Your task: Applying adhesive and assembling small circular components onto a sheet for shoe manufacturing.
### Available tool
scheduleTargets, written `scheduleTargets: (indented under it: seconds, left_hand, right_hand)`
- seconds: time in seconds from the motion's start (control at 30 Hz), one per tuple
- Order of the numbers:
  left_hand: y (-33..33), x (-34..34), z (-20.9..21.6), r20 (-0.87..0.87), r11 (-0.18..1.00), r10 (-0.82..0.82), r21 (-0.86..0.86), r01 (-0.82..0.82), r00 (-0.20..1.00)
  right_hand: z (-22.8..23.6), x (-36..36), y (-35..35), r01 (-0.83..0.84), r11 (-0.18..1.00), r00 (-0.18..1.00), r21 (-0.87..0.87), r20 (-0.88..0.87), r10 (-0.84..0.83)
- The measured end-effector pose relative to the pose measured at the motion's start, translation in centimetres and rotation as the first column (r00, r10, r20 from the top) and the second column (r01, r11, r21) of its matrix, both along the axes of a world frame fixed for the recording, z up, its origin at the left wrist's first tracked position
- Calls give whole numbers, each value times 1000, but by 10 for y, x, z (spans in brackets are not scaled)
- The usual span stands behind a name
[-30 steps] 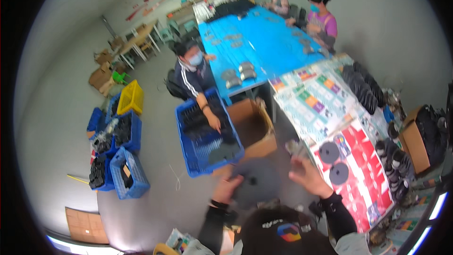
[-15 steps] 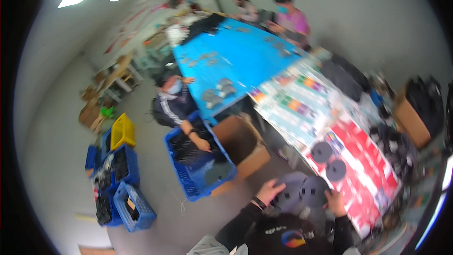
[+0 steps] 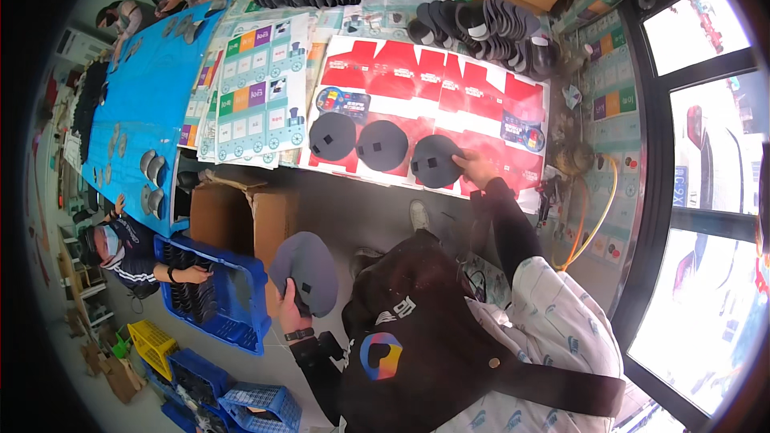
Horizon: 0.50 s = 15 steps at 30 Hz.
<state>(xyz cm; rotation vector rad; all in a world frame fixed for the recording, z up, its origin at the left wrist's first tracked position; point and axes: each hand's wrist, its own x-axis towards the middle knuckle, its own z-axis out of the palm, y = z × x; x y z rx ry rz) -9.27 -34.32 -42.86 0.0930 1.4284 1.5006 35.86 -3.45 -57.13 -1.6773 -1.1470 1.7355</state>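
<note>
My left hand [image 3: 292, 314] grips the lower edge of a dark grey rounded pad [image 3: 313, 269] with a small square black mark, held in the air short of the table. My right hand [image 3: 479, 170] reaches over the table edge, its fingers closed on the rim of a dark round pad [image 3: 435, 160] with two small black squares. That pad lies on a red and white printed sheet [image 3: 481, 104]. Left of it, in a row, lie a middle round pad [image 3: 382, 146] and a left round pad [image 3: 332, 136], both similar.
Dark curved pieces [image 3: 481, 28] are stacked behind the red sheet. Printed sheets [image 3: 261, 88] lie left, beside a blue-topped table [image 3: 136, 104]. Below stand an open cardboard box [image 3: 273, 216] and a blue crate [image 3: 255, 297], where a co-worker's hand [image 3: 192, 274] reaches in. Windows [image 3: 706, 152] line the right.
My view has swung right. Before, both hands held grey pads together in front of me; now they are apart. A third round pad lies on the red sheet beside the other two.
</note>
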Motion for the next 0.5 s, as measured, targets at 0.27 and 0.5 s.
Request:
scheduleTargets:
  seconds: [0.27,0.5]
  left_hand:
    - [11,29,8,-20,1000,6,-18,-6,1000]
    - [26,40,9,-26,1000,17,2,-17,1000]
  right_hand:
    - [-55,8,22,-6,993,989,-122,-146,-12]
    - [-71,6,34,-21,985,988,-169,-156,-6]
